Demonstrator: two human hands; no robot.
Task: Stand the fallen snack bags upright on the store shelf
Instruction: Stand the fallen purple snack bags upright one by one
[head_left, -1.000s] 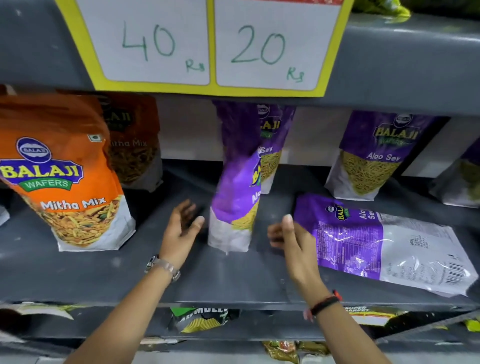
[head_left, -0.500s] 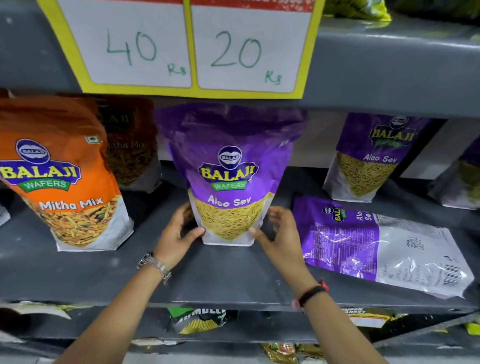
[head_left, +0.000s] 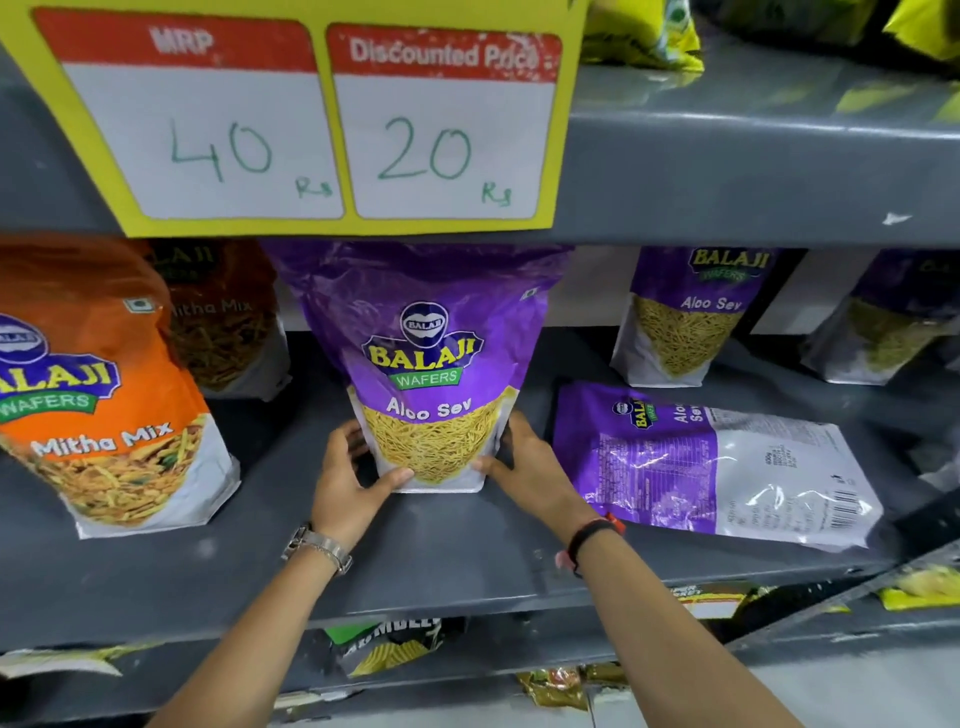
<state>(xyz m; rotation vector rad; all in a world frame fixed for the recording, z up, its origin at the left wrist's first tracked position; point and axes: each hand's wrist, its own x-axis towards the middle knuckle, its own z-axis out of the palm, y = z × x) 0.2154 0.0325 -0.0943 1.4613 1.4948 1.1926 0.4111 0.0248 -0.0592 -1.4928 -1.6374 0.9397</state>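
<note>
both hands (head_left: 439, 475) pinching the base of the upright Aloo Sev bag (head_left: 427, 364) mid-shelf | fallen Aloo Sev bag (head_left: 711, 462) lies flat just right, long axis sideways | right hand (head_left: 532, 465) is closer

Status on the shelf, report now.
Both hands, left hand and right hand, grip the base of the upright Aloo Sev bag. One fallen Aloo Sev bag lies flat to its right. Nothing blocking.
</note>
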